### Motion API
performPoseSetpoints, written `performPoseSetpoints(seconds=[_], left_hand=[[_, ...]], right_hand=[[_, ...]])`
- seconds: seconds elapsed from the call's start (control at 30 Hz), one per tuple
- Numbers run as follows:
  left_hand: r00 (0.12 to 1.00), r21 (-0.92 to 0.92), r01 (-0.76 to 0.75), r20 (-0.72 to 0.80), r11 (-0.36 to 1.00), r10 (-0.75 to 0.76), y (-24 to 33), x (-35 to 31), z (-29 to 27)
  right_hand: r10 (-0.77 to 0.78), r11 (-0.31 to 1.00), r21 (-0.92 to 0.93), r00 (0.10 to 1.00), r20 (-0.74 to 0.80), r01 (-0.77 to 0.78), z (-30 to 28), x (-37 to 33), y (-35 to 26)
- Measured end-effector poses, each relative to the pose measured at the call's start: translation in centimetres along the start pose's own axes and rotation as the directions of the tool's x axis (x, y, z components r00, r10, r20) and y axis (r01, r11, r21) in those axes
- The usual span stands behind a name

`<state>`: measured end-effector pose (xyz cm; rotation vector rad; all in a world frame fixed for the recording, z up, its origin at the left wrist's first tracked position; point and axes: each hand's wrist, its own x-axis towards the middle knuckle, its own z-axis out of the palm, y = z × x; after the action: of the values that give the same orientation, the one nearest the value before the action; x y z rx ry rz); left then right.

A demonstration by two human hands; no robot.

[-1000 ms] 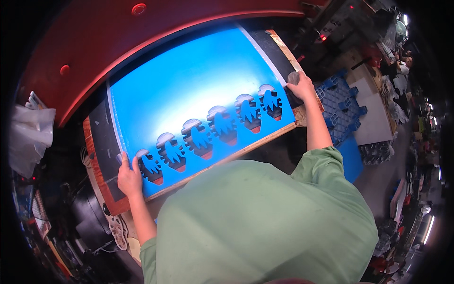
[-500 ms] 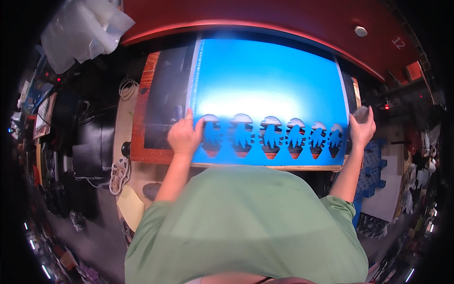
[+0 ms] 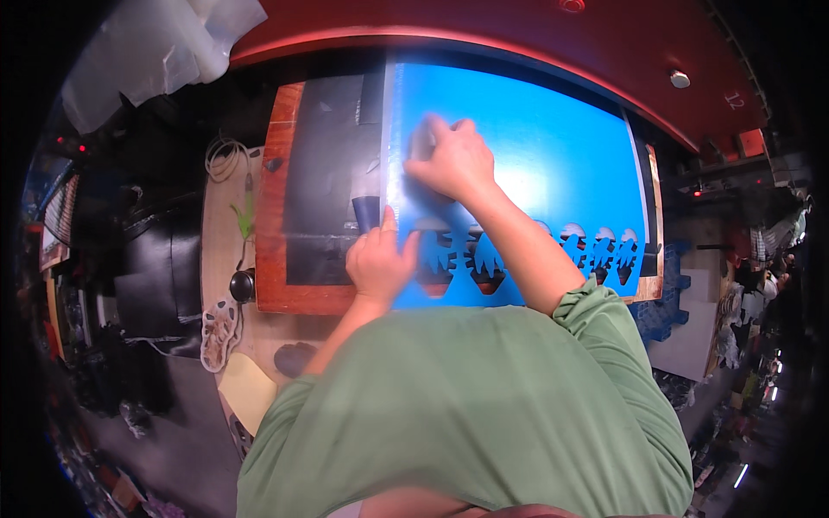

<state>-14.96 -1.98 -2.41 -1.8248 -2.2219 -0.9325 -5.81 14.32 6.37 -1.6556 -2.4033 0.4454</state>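
Observation:
A shiny blue sheet [image 3: 553, 147] lies before me, with a row of cut-out leaf-like shapes [image 3: 577, 250] along its near edge. My left hand [image 3: 380, 266] rests at the near left corner of the sheet, fingers stretched out and flat. A pale clear strip [image 3: 390, 164] runs along the sheet's left edge. Over the sheet's left part, my right hand [image 3: 459, 162] grips a dark grey rounded block [image 3: 421, 145], blurred by motion, its exact kind unclear. Beside my left fingertips is a small dark blue piece [image 3: 366, 211].
Under the sheet is a black mat [image 3: 332, 173] on a reddish wooden board [image 3: 275, 224]. A red machine housing [image 3: 518, 26] spans the far side. Translucent plastic [image 3: 160, 56] hangs at the upper left. A black knob [image 3: 242, 285] sits left of the board, near a coiled cable [image 3: 226, 160].
My right hand has swung from the sheet's right edge to its left part, carrying the grey block. My left hand stays at the near left corner. The view has shifted slightly.

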Motion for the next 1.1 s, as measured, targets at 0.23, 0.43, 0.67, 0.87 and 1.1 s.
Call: performPoseSetpoints(seconds=[0.23,0.43,0.67,0.87,1.1], left_hand=[[0.999,-0.040,-0.026,0.023,0.999,0.027,1.2,0.6,0.5],[0.999,-0.056,-0.033,0.014,0.998,0.034,1.6,0.4,0.2],[1.000,-0.132,-0.006,0.029,0.991,0.010,0.7,-1.3,-1.4],[0.993,-0.163,-0.113,-0.044,0.980,0.107,-2.5,-5.9,-2.3],[0.978,-0.195,-0.176,-0.148,0.965,0.149,-4.5,-2.7,0.3]], right_hand=[[0.052,0.989,-0.143,0.996,0.072,-0.041,0.1,1.0,0.8],[0.114,0.977,-0.192,0.987,0.111,-0.091,-0.1,0.5,0.4],[-0.025,0.999,-0.023,1.000,0.012,0.025,-1.7,-0.8,5.8],[-0.019,0.999,-0.049,0.966,-0.259,0.007,-1.9,-14.6,16.8],[-0.245,0.966,-0.181,0.880,-0.408,0.185,3.7,-17.7,19.0]])
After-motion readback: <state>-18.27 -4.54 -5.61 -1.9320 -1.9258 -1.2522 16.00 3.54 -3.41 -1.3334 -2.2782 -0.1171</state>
